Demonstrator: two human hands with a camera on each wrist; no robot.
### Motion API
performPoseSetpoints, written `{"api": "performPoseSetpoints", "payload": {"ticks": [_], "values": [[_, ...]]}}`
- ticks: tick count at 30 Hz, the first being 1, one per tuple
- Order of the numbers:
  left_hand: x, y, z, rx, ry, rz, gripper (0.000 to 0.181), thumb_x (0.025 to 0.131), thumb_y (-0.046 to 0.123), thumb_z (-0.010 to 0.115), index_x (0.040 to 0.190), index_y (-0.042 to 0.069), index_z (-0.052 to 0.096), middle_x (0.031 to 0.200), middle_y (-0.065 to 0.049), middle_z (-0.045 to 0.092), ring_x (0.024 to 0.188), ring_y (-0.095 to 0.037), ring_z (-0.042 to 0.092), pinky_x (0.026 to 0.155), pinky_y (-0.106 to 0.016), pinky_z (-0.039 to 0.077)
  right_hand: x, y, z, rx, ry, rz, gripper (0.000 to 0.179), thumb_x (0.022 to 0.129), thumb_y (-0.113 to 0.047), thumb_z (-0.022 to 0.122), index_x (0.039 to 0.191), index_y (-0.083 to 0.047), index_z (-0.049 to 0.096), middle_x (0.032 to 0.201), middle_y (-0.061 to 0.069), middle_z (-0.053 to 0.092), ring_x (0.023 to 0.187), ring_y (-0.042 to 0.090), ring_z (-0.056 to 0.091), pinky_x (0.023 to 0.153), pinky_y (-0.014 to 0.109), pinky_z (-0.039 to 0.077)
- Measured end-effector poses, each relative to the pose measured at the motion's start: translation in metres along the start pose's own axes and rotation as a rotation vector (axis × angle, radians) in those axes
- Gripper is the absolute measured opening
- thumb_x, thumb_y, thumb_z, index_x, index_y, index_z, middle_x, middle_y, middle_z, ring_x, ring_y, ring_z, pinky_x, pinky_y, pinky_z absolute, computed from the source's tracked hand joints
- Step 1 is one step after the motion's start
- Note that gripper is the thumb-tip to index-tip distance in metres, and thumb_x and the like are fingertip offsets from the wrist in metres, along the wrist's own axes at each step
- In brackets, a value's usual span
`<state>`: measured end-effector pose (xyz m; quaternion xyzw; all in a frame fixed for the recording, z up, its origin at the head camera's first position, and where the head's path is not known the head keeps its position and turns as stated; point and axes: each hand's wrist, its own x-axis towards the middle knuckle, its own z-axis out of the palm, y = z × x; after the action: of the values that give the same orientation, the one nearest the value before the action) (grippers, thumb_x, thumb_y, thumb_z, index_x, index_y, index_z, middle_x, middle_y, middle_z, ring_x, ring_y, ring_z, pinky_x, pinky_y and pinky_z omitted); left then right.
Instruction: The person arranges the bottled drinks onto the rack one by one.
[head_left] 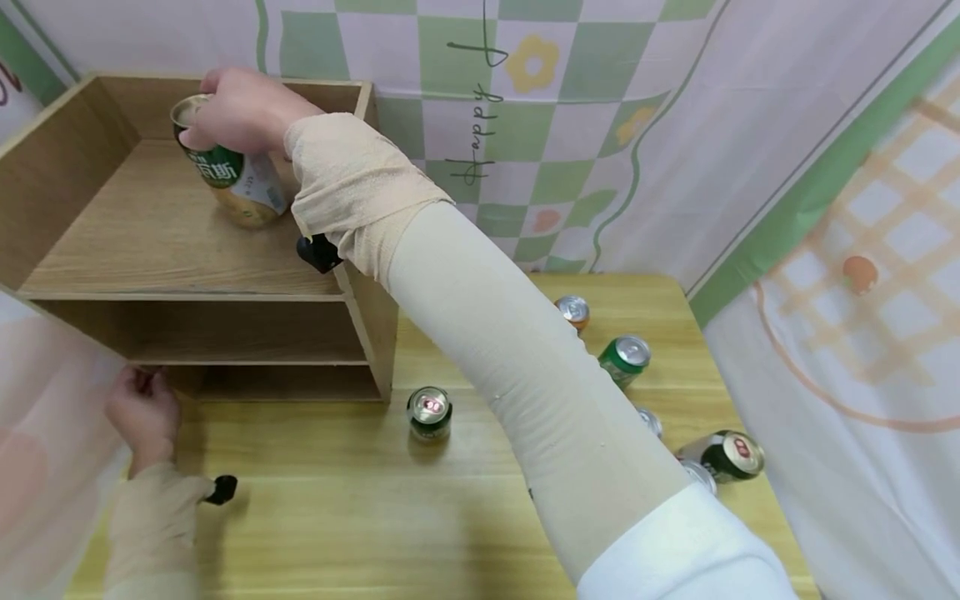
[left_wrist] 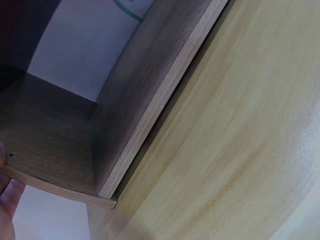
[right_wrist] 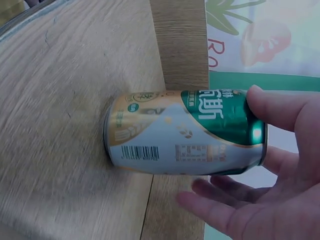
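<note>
My right hand (head_left: 243,112) gripped one can (head_left: 243,187) near its top, base at the upper board of one wooden shelf unit (head_left: 142,242); my left hand (head_left: 146,412) pinched the unit's edge, mostly cropped in its wrist view. Six more cans (head_left: 430,408) showed on the table (head_left: 322,508), some part-hidden by my sleeve (head_left: 480,308). Legible: "斯" on the label (right_wrist: 210,110), "Happy" on the backdrop (head_left: 450,75).

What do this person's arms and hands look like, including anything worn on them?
The left hand and right hand are ungloved. Crumpled beige wraps cover both wrists, a small black piece jutting from each. On the right, a smooth cream sleeve continues above the wrap, then white fabric.
</note>
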<state>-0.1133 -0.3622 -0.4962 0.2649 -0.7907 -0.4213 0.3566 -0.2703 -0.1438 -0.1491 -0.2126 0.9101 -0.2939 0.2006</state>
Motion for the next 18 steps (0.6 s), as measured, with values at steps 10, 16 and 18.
{"api": "performPoseSetpoints", "payload": {"ticks": [10,16,18], "values": [[-0.0006,-0.0011,-0.0002,-0.015,0.01,0.02,0.02,0.092,-0.004,0.052,0.104,-0.014,0.065,0.075,0.047,0.043,0.077,0.022,0.043,0.079,-0.005,0.038,0.0019,-0.0035,0.0034,0.065,-0.021,0.032,0.057,0.102,-0.035,0.057,0.152,-0.041,0.033,0.131,-0.016,0.053,0.112,0.0,0.052,0.094,0.028,0.049],[-0.0013,-0.0001,0.0007,-0.02,0.01,0.013,0.022,0.09,-0.005,0.049,0.103,-0.014,0.064,0.074,0.046,0.044,0.077,0.022,0.044,0.078,-0.005,0.038,0.0015,-0.0058,0.0021,0.075,-0.048,0.058,0.056,0.103,-0.033,0.055,0.152,-0.041,0.03,0.132,-0.016,0.051,0.112,0.0,0.051,0.096,0.028,0.048],[-0.0017,0.0006,0.0012,-0.02,0.012,0.011,0.022,0.09,-0.005,0.049,0.102,-0.014,0.064,0.074,0.047,0.044,0.076,0.022,0.044,0.078,-0.005,0.038,0.0017,-0.0057,0.0018,0.079,-0.057,0.053,0.056,0.104,-0.032,0.053,0.153,-0.041,0.029,0.132,-0.015,0.05,0.112,0.0,0.05,0.098,0.029,0.047]]}}
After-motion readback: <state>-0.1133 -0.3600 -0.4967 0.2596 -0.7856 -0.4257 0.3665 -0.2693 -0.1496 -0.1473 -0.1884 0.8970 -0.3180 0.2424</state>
